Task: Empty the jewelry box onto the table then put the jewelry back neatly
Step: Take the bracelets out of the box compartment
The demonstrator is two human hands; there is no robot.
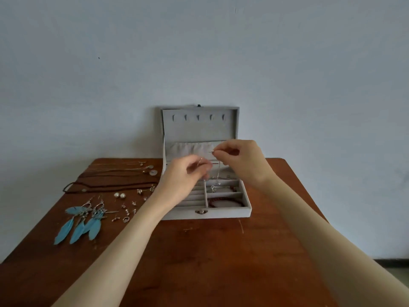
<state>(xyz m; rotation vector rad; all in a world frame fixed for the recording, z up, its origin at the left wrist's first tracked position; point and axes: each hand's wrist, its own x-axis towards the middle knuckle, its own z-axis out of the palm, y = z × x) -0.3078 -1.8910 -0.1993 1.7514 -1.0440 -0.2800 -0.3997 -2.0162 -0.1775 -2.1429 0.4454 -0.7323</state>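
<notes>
Grey box stands open near the middle of the table's far edge, lid upright against the wall, five hooks in the lid lining. Both hands are raised over the open box. Left hand: fingers curled, thumb and forefinger pinching one end of a thin silver chain. Right hand: fingers curled, tips pinching the chain's other end, a little higher than the left. The chain's middle hangs between the hands, down towards the box's right-hand compartments. In the box: a dark red bracelet in the front right compartment, small silver pieces in the compartment behind it; the left side is ring rolls, partly hidden by the left hand. On the table's left side: two blue feather earrings near the left edge, small studs between them and the box, two pearls behind, and dark cords with thin necklaces towards the far left corner.
</notes>
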